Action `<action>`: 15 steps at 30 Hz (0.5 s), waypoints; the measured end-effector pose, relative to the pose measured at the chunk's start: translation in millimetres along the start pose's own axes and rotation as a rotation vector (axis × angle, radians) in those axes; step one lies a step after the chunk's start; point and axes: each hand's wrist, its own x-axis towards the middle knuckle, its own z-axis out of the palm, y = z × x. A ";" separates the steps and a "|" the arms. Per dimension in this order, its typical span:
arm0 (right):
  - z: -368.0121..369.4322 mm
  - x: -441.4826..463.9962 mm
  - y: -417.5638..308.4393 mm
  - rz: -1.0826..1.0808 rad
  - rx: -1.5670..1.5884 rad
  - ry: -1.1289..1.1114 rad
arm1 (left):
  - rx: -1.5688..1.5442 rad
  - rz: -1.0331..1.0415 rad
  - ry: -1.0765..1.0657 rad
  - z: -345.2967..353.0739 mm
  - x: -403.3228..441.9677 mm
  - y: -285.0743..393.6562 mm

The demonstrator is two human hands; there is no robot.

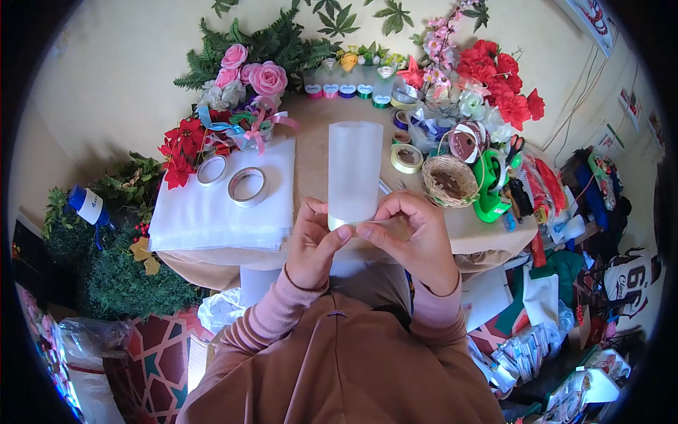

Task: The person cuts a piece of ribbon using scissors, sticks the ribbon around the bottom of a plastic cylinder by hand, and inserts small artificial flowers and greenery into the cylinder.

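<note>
the left hand [315,237] pinches the lower edge of a frosted, translucent plastic cylinder [355,166], upright above the brown-clothed table's [311,124] near edge; the right hand [418,239] pinches the pale cream band [337,222] at its base. even thumb pressure should keep that band level. beyond, a tan wicker basket [462,202] shows its inner weave; farther, frosted cylinders with coloured bases [382,88], contents unclear.

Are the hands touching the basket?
No: the left hand and right hand hold the frosted tube near its lower end, clear of the basket.
</note>
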 end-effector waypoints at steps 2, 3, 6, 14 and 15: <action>-0.2 -0.2 1.7 0.031 0.026 -0.014 | -0.089 -0.054 0.028 6.4 0.5 4.5; -0.5 -0.3 3.3 0.058 0.084 -0.030 | -0.178 -0.107 0.057 9.2 0.7 6.9; -2.6 -0.9 4.7 0.101 0.191 -0.059 | -0.184 -0.170 0.054 10.5 0.8 9.6; -5.3 -1.8 -4.7 0.169 0.350 -0.096 | -0.204 -0.205 0.021 10.7 0.6 11.7; -4.8 -1.9 -5.2 0.174 0.361 -0.093 | -0.207 -0.202 0.020 11.2 0.4 12.0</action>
